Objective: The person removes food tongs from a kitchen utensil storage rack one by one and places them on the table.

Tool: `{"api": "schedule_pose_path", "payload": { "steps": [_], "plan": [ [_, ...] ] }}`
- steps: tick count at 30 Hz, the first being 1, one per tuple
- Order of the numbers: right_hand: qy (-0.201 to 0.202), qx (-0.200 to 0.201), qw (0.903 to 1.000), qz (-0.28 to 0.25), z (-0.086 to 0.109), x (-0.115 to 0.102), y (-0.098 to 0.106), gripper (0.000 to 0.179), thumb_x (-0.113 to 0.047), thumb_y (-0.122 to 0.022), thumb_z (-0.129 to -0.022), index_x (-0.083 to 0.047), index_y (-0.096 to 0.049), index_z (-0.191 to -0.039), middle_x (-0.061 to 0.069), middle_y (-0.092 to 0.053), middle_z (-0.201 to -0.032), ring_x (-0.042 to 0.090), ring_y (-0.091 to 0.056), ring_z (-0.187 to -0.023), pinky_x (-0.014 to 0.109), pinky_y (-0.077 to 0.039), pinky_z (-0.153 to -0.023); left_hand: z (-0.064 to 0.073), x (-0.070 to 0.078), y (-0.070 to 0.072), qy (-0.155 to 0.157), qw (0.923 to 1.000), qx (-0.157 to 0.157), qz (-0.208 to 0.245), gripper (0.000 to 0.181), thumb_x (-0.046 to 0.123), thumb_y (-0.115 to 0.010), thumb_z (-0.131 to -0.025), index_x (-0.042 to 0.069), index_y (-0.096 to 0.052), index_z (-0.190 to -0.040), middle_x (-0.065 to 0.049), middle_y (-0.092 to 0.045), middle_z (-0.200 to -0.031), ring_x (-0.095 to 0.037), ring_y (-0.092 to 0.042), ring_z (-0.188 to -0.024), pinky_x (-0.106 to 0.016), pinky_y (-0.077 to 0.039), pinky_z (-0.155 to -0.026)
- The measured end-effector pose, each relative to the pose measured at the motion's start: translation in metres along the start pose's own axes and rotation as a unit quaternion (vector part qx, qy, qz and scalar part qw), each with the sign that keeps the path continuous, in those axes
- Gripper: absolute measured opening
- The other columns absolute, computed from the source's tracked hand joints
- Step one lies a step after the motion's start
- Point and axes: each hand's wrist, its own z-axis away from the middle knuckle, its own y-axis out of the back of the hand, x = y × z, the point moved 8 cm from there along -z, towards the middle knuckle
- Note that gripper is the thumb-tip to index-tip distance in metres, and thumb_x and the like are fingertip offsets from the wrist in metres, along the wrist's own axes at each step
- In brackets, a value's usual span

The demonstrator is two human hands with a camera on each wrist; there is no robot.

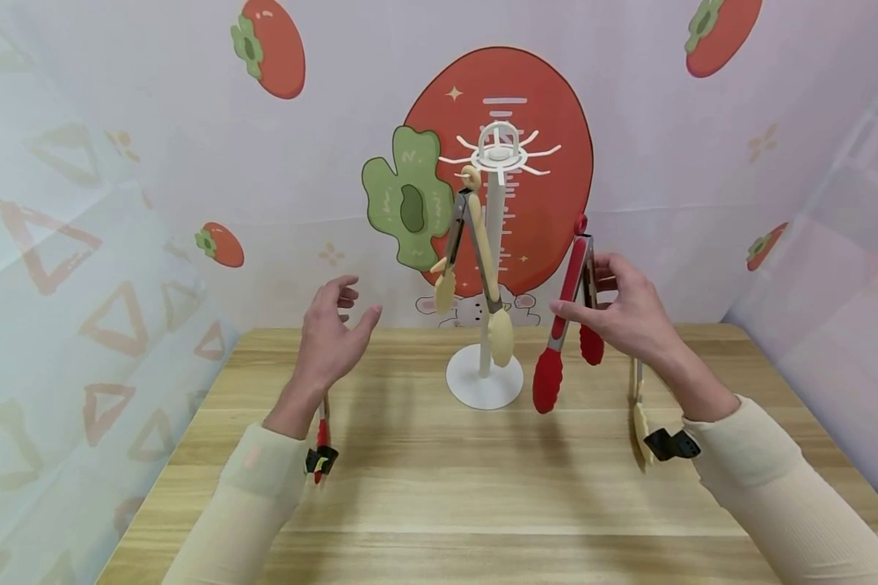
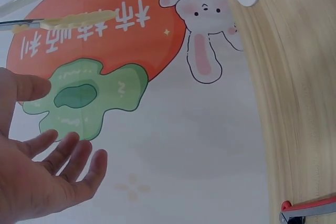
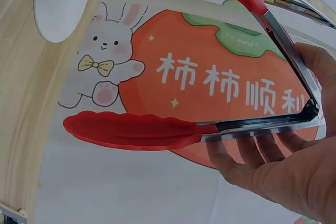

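Observation:
My right hand (image 1: 629, 313) grips a pair of red tongs (image 1: 571, 276) by its arms, thumb on one side and fingers on the other. The tongs' arms are spread, their red scalloped heads (image 3: 131, 130) pointing down in the head view. Their hanging ring is up, right of and below the hooks of a white stand (image 1: 495, 227). Cream tongs (image 1: 483, 244) hang from a left-front hook, arms spread. Left of the stand, my left hand (image 1: 332, 333) is raised in the air with fingers relaxed and apart, holding nothing.
Another pair of red tongs (image 1: 323, 431) lies on the wooden table (image 1: 439, 496) at the left, partly hidden by my forearm. More cream tongs (image 1: 641, 422) lie at the right, beside my right forearm. Behind stands a printed cloth backdrop (image 1: 322, 179).

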Motion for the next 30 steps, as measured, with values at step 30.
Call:
{"api": "schedule_pose_path", "payload": {
  "steps": [30],
  "plan": [
    [-0.114,-0.120,0.9808,0.103,-0.002,0.056,-0.037,0.067,-0.047,-0.080,-0.084,0.002,-0.047,-0.115,0.016,-0.055,-0.091,0.027,-0.054,-0.074,0.035,-0.047,-0.059,-0.006,0.030,0.000,-0.038,0.9880,-0.011,0.150,0.050,0.012,-0.071,-0.095,0.006,-0.053,-0.141,-0.014,-0.057,-0.121,-0.026,-0.057,-0.110,-0.047,-0.050,-0.095]
  ]
}}
